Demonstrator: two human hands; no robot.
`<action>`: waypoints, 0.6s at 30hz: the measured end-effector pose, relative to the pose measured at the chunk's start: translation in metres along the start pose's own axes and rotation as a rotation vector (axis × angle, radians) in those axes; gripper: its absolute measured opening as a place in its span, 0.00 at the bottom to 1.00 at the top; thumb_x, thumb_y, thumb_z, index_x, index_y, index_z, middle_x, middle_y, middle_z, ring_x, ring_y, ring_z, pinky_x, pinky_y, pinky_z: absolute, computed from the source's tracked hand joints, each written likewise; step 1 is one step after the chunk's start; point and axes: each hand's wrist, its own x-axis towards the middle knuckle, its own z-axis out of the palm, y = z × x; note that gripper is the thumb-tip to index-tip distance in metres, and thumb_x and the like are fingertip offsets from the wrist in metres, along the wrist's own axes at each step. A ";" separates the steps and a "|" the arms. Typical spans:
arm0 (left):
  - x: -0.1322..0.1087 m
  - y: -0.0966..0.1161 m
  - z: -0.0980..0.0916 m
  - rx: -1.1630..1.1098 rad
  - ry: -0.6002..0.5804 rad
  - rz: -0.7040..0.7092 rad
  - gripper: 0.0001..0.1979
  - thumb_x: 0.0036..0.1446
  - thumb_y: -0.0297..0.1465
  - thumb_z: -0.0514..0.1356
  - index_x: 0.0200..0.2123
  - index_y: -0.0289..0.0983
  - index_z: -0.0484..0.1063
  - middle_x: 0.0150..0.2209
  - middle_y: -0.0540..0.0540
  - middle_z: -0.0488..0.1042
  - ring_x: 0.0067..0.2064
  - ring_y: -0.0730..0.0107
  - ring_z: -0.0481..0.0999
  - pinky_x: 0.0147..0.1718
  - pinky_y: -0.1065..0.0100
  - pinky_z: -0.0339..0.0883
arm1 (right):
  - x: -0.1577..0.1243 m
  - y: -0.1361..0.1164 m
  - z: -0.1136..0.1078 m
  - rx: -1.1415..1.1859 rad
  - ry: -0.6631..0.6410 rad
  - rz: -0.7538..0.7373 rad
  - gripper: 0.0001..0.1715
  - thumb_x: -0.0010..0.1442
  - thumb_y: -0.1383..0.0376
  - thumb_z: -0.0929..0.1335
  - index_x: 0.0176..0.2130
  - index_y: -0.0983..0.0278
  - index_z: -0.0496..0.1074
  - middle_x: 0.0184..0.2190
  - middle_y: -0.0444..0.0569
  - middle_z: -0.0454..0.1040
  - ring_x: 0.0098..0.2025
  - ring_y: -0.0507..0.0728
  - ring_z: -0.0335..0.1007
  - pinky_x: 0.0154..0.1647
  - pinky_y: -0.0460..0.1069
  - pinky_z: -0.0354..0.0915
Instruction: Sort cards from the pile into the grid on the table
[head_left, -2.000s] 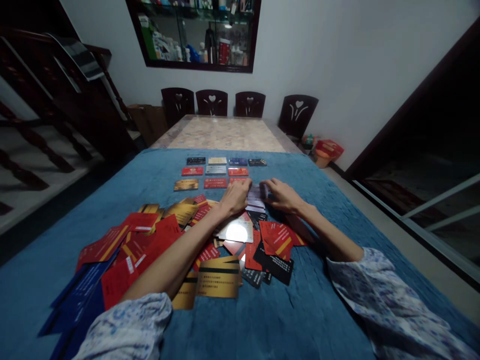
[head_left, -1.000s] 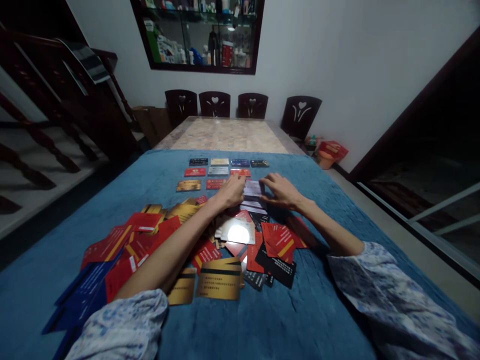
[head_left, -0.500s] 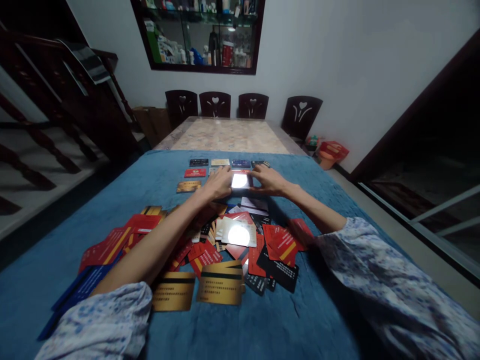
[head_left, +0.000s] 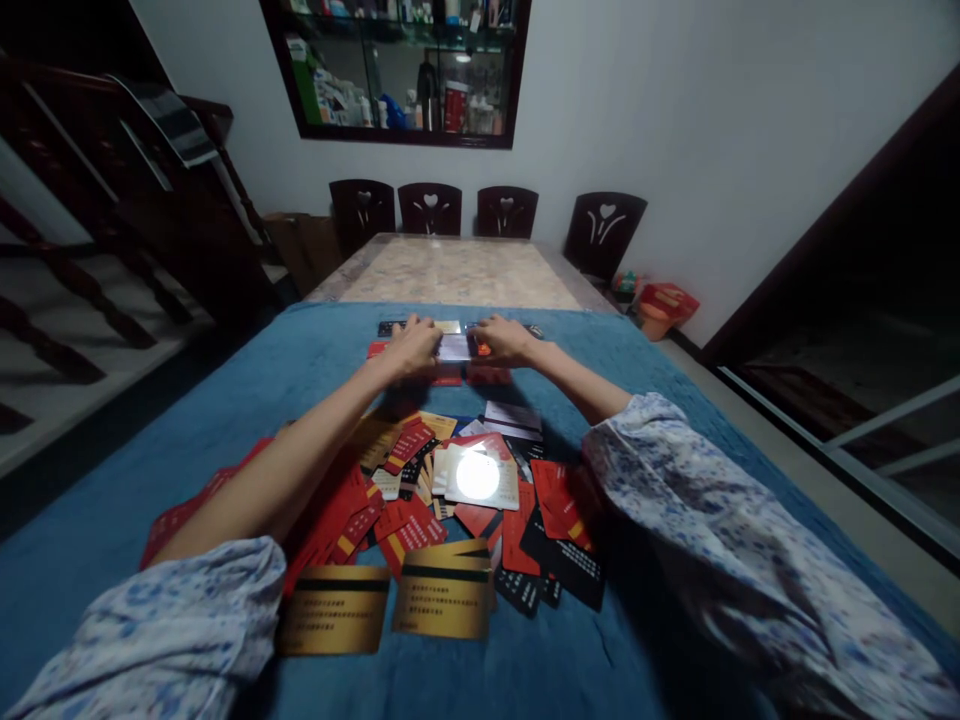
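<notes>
My left hand (head_left: 415,346) rests on the far rows of cards, its fingers curled at the left edge of a pale silvery plastic card (head_left: 453,347). Beside that card's right end is my right hand (head_left: 505,341), fingers bent down over a plastic card with an orange-red patch (head_left: 482,349). Fingertips of both hands are partly hidden. Two red cards, a left one (head_left: 448,376) and a right one (head_left: 489,375), lie just nearer. Past my fingers show a gold card (head_left: 448,327) and a dark card (head_left: 385,328).
A loose heap of red, black, white and gold cards (head_left: 439,617) overlaps on the blue cloth (head_left: 555,660) below my forearms. Lamp glare whitens one pale card (head_left: 484,480). Beyond the cloth are the bare marble tabletop (head_left: 465,270) and several dark chairs (head_left: 508,212).
Both hands have moved farther from me; my left has shifted left. The bright glare between them is gone, and two red cards now show on the near side of my hands.
</notes>
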 end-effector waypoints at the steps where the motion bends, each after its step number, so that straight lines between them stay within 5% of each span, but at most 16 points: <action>1: 0.003 -0.003 0.001 0.004 -0.005 -0.005 0.18 0.59 0.33 0.63 0.53 0.40 0.76 0.59 0.36 0.70 0.62 0.40 0.63 0.56 0.43 0.63 | 0.004 -0.001 -0.001 0.005 -0.004 0.001 0.25 0.65 0.54 0.71 0.57 0.62 0.73 0.58 0.59 0.73 0.59 0.68 0.66 0.46 0.53 0.64; 18: 0.030 -0.034 0.019 0.027 -0.089 -0.077 0.18 0.57 0.31 0.61 0.51 0.38 0.77 0.59 0.33 0.71 0.63 0.39 0.63 0.55 0.42 0.63 | 0.051 -0.009 -0.001 0.030 -0.110 0.022 0.22 0.63 0.54 0.71 0.54 0.59 0.78 0.56 0.55 0.78 0.56 0.64 0.73 0.49 0.51 0.67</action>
